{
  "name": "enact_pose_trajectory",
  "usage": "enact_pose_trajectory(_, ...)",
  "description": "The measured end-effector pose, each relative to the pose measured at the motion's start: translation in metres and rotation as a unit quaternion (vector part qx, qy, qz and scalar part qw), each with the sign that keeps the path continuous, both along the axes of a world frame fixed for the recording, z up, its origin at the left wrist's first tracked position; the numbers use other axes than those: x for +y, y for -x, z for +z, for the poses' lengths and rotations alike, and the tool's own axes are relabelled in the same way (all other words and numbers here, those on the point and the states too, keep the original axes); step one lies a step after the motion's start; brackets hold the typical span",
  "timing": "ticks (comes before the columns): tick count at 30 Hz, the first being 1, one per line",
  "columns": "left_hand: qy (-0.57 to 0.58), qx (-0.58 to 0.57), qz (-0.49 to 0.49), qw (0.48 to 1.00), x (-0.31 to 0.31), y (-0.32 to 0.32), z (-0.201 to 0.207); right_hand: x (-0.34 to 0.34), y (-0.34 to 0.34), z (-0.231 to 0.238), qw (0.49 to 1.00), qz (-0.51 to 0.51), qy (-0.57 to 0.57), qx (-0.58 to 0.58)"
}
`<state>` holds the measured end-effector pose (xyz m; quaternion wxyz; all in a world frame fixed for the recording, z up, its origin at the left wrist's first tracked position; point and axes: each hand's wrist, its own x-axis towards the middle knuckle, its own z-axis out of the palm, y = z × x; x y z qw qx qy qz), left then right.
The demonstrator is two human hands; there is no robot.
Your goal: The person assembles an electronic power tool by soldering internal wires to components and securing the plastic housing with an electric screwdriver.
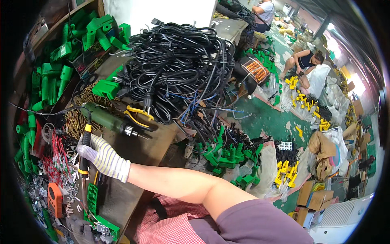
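My right hand [105, 156], in a striped knitted glove, is wrapped round the black-and-yellow handle of a soldering iron [84, 164]. Its cord runs up to the left and its thin tip points down. Below it, my left hand [79, 228], in a grey glove and partly in shadow, grips a long green plastic casing [92, 201] at its lower end; the fingers are only partly visible. A metal piece [105, 232] sits on green plastic beside that hand. An orange device [55, 199] lies left of the iron.
Red wires with metal ends [59, 156] and brass strips [79, 116] lie on the bench [134, 156]. Nearby are a green power screwdriver [103, 118], yellow-handled pliers [138, 116] and piled black cables [178, 61]. Green casings [50, 87] crowd the left. A seated person [306, 65] works across the floor.
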<state>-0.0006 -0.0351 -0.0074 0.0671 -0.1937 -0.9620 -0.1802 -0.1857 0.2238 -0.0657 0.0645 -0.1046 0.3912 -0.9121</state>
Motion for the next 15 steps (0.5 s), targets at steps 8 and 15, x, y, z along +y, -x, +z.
enact_pose_trajectory(8,-0.073,-0.047,0.079,0.993,0.01,-0.002,-0.001,0.004,0.004,0.005,1.0,-0.009,-0.02,-0.009)
enact_pose_trajectory(15,0.084,0.064,-0.018,0.994,-0.014,0.005,-0.011,0.002,-0.001,0.011,0.998,-0.016,-0.057,-0.001)
